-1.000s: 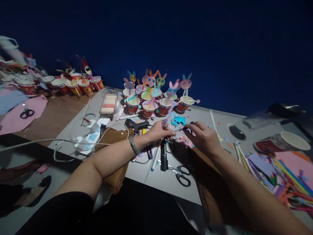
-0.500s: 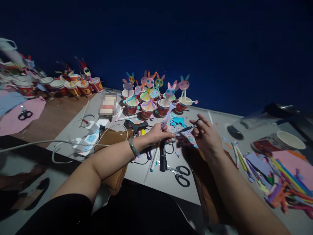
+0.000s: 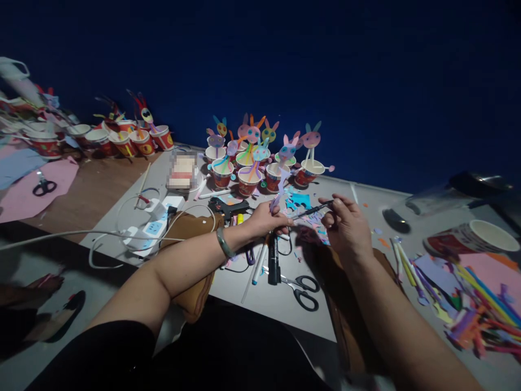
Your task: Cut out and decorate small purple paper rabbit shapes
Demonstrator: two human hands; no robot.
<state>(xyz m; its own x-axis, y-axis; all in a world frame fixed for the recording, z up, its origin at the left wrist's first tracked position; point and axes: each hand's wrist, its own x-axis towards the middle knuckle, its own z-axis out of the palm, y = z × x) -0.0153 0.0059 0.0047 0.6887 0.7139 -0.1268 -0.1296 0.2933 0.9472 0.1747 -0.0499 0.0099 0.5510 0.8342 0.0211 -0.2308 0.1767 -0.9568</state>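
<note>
My left hand (image 3: 266,220), a bangle on its wrist, is closed on a lilac paper cutout (image 3: 280,187) that sticks up from the fingers. A slim dark pen (image 3: 311,210) spans the gap between my hands. Its far end is pinched in the fingertips of my right hand (image 3: 345,222); the other end reaches my left fingertips, and I cannot tell whether they grip it. Below the hands lie a thick black marker (image 3: 274,260) and black-handled scissors (image 3: 305,288). Blue paper scraps (image 3: 298,201) are spread just beyond the pen.
Paper cups with animal-faced figures (image 3: 248,179) stand along the back. On the left are a glue gun (image 3: 230,206), a power strip (image 3: 157,225) with looping cables, and a brown cloth (image 3: 189,239). At right, a tipped cup (image 3: 468,239) lies beside colourful paper strips (image 3: 480,320).
My right fingers, spread wider before, have closed in on the pen's end. My left hand keeps hold of the lilac cutout. The whole view has shifted slightly.
</note>
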